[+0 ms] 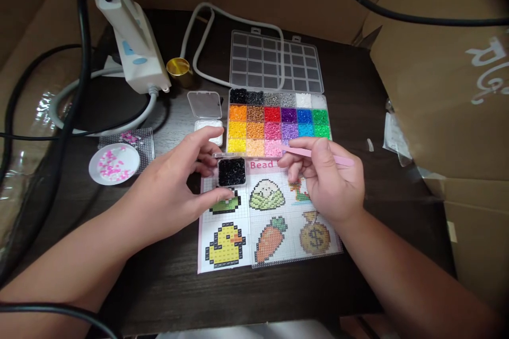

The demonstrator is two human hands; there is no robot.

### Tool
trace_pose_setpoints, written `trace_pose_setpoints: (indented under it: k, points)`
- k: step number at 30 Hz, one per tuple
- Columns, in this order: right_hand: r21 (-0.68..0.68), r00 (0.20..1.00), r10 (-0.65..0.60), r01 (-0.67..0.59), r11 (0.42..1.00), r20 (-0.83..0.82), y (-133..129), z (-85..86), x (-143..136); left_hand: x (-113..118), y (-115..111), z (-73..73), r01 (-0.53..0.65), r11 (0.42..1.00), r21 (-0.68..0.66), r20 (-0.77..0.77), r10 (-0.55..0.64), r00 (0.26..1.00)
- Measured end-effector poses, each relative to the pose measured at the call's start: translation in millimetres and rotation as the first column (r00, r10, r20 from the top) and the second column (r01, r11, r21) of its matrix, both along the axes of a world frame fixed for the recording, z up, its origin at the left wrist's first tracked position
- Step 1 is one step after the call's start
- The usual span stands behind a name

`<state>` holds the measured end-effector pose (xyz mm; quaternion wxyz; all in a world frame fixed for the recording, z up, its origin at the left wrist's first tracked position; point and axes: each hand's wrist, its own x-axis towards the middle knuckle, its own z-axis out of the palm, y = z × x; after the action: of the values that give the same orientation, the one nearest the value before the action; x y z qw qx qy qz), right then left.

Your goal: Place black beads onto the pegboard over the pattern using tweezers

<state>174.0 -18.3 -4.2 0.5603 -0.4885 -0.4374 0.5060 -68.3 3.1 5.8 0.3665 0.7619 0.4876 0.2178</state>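
Dark worktop, cardboard walls around. Left hand, half-curled, holds the open clear box over the pattern sheet; tilting could spill its black beads. Right hand pinches pink tweezers, tip over the bead case; a slip might mix colours.

Passage right of bead case, cardboard wall beyond

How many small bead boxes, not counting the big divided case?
2: the black-bead box in the left hand and the white-bead box beyond it, partly hidden.
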Motion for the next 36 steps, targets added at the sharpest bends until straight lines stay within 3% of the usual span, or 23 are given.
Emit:
trace_pose_setpoints:
  k: [4, 8, 13, 15, 16, 18, 22, 28, 30, 32, 36]
  points:
    - [-0.009, 1.000, 0.009, -0.009, 1.000, 0.007, 0, 1.3, 0, 2, -1, 8.1, -0.014, 1.000, 0.018, 0.001, 0.014, 1.000]
    - [-0.011, 1.000, 0.010, -0.010, 1.000, 0.016, 0, 1.8, 1, 0, -2, 22.5, -0.119, 0.991, 0.053, -0.042, 0.122, 0.992]
    - [-0.005, 1.000, 0.014, -0.014, 1.000, 0.011, 0, 0.6, 1, 1, -16, 42.4, -0.255, 0.938, 0.234, 0.123, 0.232, 0.965]
    - [-0.004, 1.000, 0.023, -0.023, 1.000, 0.005, 0, -0.1, 1, 5, -25, 48.5, -0.113, 0.921, 0.372, 0.090, 0.085, 0.992]
    - [-0.002, 1.000, 0.027, -0.027, 1.000, 0.002, 0, -0.5, 2, 8, -30, 50.6, -0.021, 0.932, 0.362, 0.052, 0.002, 0.999]
    - [0.002, 0.999, 0.033, -0.033, 0.999, -0.002, 0, -1.2, 2, 18, -38, 52.2, 0.277, 0.907, 0.317, -0.006, -0.291, 0.957]
    - [0.000, 0.999, 0.032, -0.032, 0.999, 0.001, 0, -2.0, 2, 40, -47, 44.9, 0.546, 0.732, 0.408, -0.056, -0.576, 0.815]
    - [0.008, 1.000, 0.023, -0.023, 1.000, -0.016, 3, -0.7, 0, 62, -65, 31.2, 0.642, 0.542, 0.542, -0.131, -0.700, 0.702]
    - [-0.001, 1.000, 0.015, -0.015, 1.000, -0.006, 3, 0.0, 0, 67, -77, 27.2, 0.626, 0.571, 0.531, -0.191, -0.639, 0.745]
    - [-0.012, 1.000, 0.008, -0.008, 1.000, 0.012, 3, 0.5, -1, 73, -87, 22.5, 0.663, 0.565, 0.491, -0.317, -0.593, 0.740]
    - [-0.013, 0.999, -0.006, 0.006, 1.000, 0.039, 3, 0.1, -1, 81, -99, 12.0, 0.747, 0.497, 0.441, -0.490, -0.564, 0.664]
